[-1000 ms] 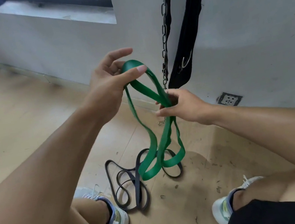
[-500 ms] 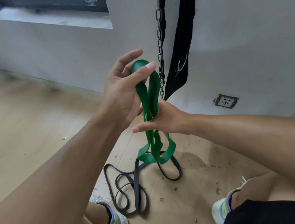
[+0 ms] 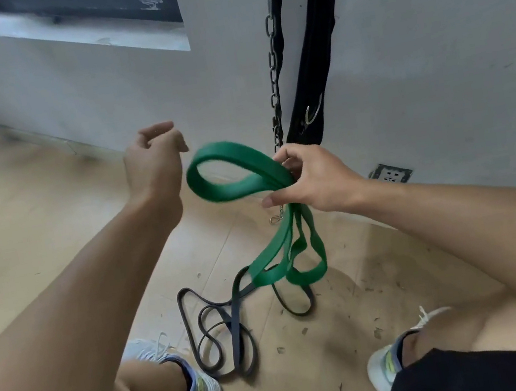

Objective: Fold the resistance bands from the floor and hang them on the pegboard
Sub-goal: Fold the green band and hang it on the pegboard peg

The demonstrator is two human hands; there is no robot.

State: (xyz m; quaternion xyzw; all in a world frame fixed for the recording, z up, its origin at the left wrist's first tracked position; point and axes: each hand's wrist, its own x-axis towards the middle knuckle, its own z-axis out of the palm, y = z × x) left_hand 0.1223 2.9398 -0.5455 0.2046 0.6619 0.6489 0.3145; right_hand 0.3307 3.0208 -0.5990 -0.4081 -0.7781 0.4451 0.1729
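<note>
Over the floor (image 3: 46, 203), the right hand (image 3: 312, 179) alone pinches the folded green band (image 3: 240, 177) while the left hand (image 3: 152, 165), at nine o'clock from it, hangs loosely curled and holding nothing, so I reckon the springy loops could slip free and unfold onto the black band (image 3: 234, 329) below.

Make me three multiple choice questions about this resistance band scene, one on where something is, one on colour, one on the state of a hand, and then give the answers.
1. Where are the black bands?
A. on the floor between the shoes
B. draped over the chain
C. in the left hand

2. What colour is the held band?
A. red
B. green
C. yellow

3. What is the left hand doing?
A. gripping the green band
B. pulling the chain
C. holding nothing

Answers: 1 A, they lie tangled on the wood floor; 2 B, the band in the right hand is green; 3 C, the left hand is apart from the band, its fingers loosely curled.
</note>
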